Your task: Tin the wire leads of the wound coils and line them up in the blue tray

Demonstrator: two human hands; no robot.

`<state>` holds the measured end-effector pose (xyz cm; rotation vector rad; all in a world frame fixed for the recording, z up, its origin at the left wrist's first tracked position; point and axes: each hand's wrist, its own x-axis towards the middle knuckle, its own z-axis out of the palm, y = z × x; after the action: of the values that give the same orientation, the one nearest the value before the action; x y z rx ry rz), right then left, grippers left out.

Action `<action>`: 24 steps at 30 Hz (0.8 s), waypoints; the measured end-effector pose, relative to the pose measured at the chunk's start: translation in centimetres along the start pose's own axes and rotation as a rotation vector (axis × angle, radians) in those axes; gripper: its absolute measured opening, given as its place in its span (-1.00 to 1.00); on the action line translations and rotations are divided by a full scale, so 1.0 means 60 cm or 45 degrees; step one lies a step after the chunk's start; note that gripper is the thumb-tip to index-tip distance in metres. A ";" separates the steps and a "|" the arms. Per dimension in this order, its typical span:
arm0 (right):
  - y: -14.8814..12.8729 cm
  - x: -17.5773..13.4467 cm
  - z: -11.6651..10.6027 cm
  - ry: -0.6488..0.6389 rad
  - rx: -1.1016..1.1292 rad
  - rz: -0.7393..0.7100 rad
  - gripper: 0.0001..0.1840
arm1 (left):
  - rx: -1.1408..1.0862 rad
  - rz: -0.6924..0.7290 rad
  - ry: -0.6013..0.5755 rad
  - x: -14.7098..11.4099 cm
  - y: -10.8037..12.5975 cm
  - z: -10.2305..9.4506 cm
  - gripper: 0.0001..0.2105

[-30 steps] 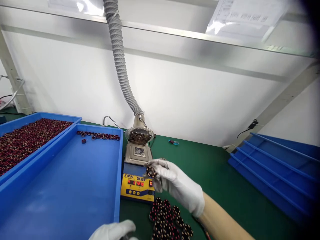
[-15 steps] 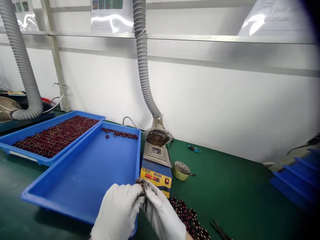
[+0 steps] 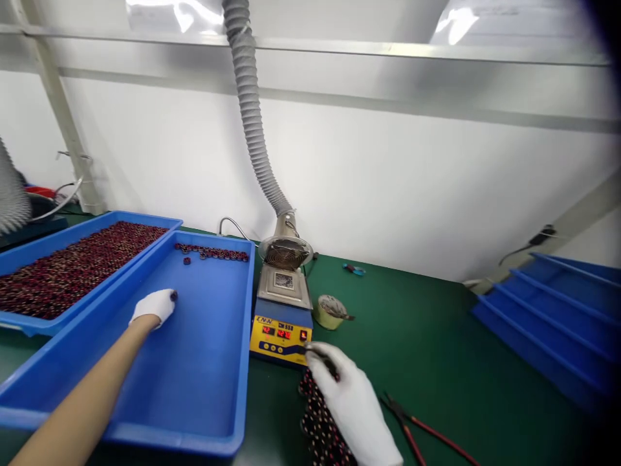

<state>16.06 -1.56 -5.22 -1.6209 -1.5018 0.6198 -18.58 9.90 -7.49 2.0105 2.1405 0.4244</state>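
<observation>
My left hand [image 3: 154,309], in a white glove, reaches over the blue tray [image 3: 208,369]. Its closed fingertips pinch a small dark round part [image 3: 173,296]. My right hand [image 3: 352,404], gloved too, is in front of the solder pot [image 3: 281,343] with its red digits. Thumb and fingers are closed around a thin dark tool whose exact kind I cannot make out. Under and beside that hand lies a pile of small round dark parts [image 3: 323,424] with red and gold spots. A row of similar parts [image 3: 218,252] lines the tray's far end.
Pliers [image 3: 410,417] with red handles lie right of my right hand. A yellow cup [image 3: 330,312] stands beside the pot, under a fume hose [image 3: 252,110]. Another blue tray [image 3: 92,226] holds many parts at left. Blue stacked trays [image 3: 548,323] stand at right; small blue cutters [image 3: 354,269] lie behind.
My hands were together in front of the pot and have parted. My left hand has moved left over the tray with a part; my right has moved to the pile. The view has shifted right.
</observation>
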 end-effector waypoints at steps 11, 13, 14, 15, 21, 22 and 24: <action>0.051 -0.014 0.067 -0.418 -0.920 -0.065 -0.79 | -0.149 0.067 -0.034 0.008 0.038 -0.017 -0.68; 0.054 -0.014 0.068 -0.437 -0.797 -0.091 -0.83 | -0.266 0.125 -0.043 -0.006 0.072 -0.026 -0.68; 0.056 -0.014 0.068 -0.441 -0.725 -0.095 -0.86 | -0.332 0.161 -0.042 -0.017 0.091 -0.030 -0.66; 0.058 -0.014 0.068 -0.443 -0.634 -0.084 -0.89 | -0.399 0.200 -0.037 -0.030 0.110 -0.033 -0.65; 0.025 -0.002 0.052 -0.274 0.249 0.067 -0.82 | -0.683 0.457 -0.024 -0.131 0.225 -0.057 -0.65; 0.008 0.001 0.043 -0.242 0.371 0.045 -0.73 | -0.705 0.502 -0.019 -0.146 0.241 -0.062 -0.63; -0.031 0.003 0.021 -0.203 0.731 0.019 -0.62 | -0.739 0.614 0.058 -0.171 0.271 -0.070 -0.49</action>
<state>14.00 -1.16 -4.34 -1.1583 -1.2627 1.0950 -3.78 0.09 1.02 2.1230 1.3002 1.0261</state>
